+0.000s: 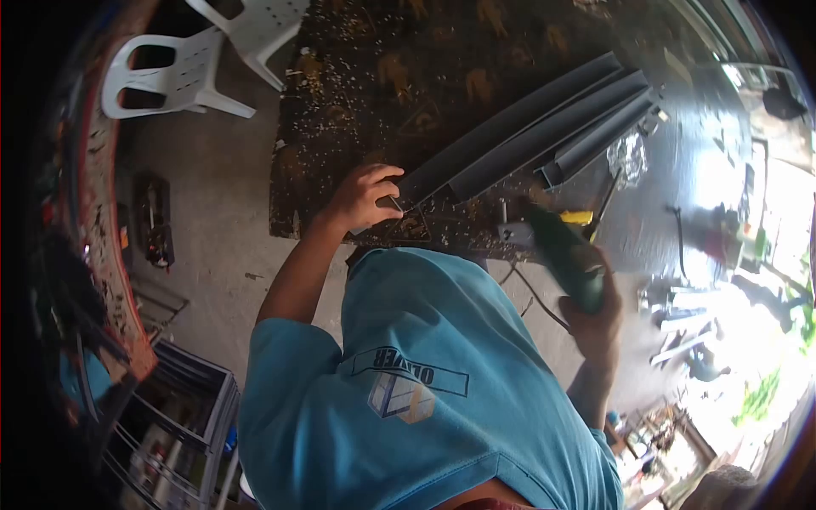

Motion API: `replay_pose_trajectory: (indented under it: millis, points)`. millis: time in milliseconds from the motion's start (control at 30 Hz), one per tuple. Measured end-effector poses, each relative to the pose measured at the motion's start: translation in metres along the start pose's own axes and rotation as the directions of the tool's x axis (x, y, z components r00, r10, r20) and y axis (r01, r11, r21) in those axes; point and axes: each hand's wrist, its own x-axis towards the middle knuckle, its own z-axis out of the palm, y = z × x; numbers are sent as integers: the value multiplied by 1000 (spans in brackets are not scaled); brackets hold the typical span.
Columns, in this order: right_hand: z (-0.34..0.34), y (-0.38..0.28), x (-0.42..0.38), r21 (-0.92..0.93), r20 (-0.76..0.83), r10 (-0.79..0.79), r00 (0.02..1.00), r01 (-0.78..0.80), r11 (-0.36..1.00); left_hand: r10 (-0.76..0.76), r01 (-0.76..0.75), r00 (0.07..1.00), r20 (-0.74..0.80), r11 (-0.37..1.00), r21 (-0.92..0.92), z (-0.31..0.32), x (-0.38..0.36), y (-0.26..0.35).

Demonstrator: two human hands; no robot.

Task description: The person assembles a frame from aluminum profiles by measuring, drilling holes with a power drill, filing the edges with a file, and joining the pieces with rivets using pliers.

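Observation:
My left hand (367,201) is closed around a grey profile piece (389,205) at the table's near edge. Its fingers hide much of the piece, and its end lies close to the long dark grey profiles (527,127). My right hand (597,293) grips a green power tool (563,255), smeared by motion, over the near right edge of the table. The blur hides the tool's exact kind. Beyond the tool lies a yellow-handled object (578,218). A small metal part (513,232) is near the tool's front end.
Light chips are scattered over the dark worktable (357,110). Clear crumpled plastic (627,157) lies right of the profiles. White plastic chairs (161,76) stand at the far left. A dark cord (544,310) hangs below the table edge. Metal frames (183,399) stand at lower left.

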Motion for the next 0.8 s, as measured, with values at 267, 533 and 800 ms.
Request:
replay_pose_trajectory:
  millis: [267,533,800]
  points:
    - [94,-86,0,28,266,28,964,-37,999,52,-46,998,33,985,-168,-4,-4,-32]
    - [123,-105,9,-43,333,104,937,-96,995,88,-89,996,-16,976,-197,-3,-6,-35]
    - [127,-116,18,-68,340,172,925,-159,985,131,-131,991,-12,974,-184,6,-6,-46]
